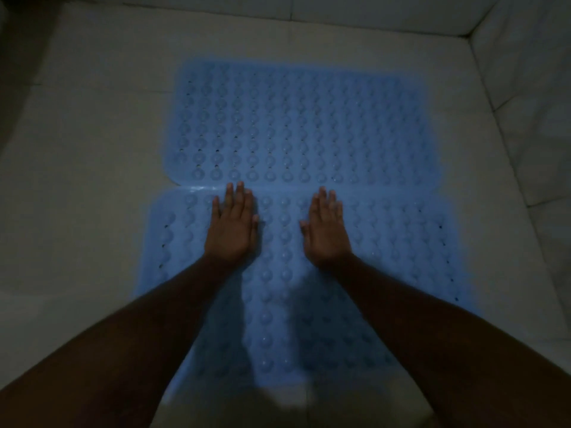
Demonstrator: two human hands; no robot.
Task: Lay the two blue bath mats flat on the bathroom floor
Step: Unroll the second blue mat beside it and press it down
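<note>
Two light blue bath mats with rows of round bumps lie on the pale tiled floor, one behind the other. The far mat (pixel 302 125) lies flat. The near mat (pixel 284 304) lies flat too, its far edge meeting the far mat's near edge. My left hand (pixel 233 225) rests palm down on the near mat close to that seam, fingers stretched out. My right hand (pixel 326 228) rests palm down the same way, a little to the right. Neither hand holds anything. My forearms hide part of the near mat.
The tiled floor (pixel 92 180) surrounds the mats on the left, right and far side. A tiled wall (pixel 525 72) rises on the right and another runs along the back. The room is dim.
</note>
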